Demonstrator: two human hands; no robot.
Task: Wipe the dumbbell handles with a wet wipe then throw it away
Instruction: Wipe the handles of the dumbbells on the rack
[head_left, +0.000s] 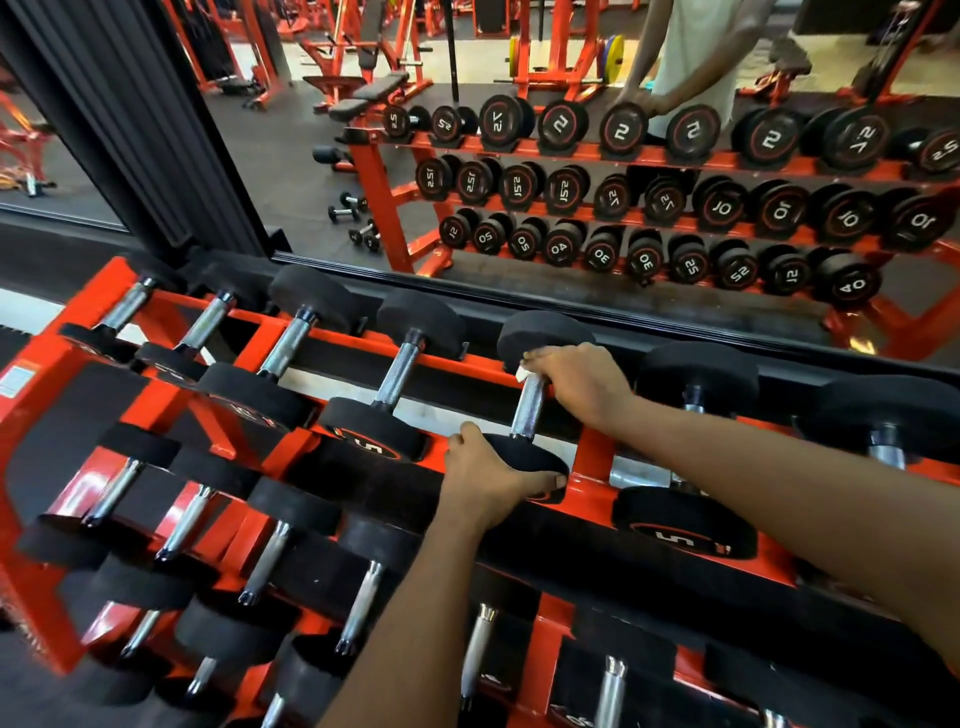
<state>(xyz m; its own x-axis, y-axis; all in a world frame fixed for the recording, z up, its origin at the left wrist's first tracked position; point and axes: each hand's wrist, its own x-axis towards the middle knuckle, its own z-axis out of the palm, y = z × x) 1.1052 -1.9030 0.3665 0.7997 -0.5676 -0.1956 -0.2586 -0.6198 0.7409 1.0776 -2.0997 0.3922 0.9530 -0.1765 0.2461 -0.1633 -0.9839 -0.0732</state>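
Two bare arms reach out over the red rack (589, 457). The left hand (480, 480) is the nearer one. Its thumb and fingers curl round the near black end (524, 457) of one dumbbell and grip it. The right hand (579, 382) is farther out, closed round the far tip of the shiny handle (527, 410), right under the far black end (540, 330). A bit of white wet wipe (522, 373) pokes out of that hand on its left side, against the metal. The handle is a straight bar. It runs from the right hand's grip back toward the person and a little to the left, and it stops at the end that the left hand holds. So all the bare metal lies on the near side of the grip (none shows on the far side). I think the next rub has to slide down the bar toward the left hand. The wipe is in use, so throwing it away comes later.
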